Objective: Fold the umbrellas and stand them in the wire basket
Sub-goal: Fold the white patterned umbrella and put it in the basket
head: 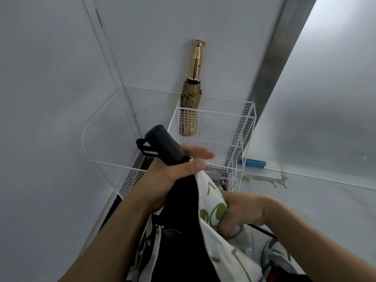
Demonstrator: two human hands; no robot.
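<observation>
I hold a collapsed umbrella with a black handle [162, 144], a black lining and a white canopy printed with green shapes [211, 202]. My left hand [173, 176] grips it just below the handle, thumb across the fabric and fingers reaching past it. Lower down, my right hand [242, 212] pinches a bunch of the white canopy. Beyond the handle stands the white wire basket [215, 115]. A folded tan umbrella [190, 102] with a shiny gold handle [196, 60] stands upright in the basket's back left corner, leaning on the wall.
White walls close in on the left and behind the basket. A lower white wire rack [130, 176] sits left of the basket. A grey metal post [270, 64] rises on the right. A blue strip [253, 162] lies on the stained floor beyond it.
</observation>
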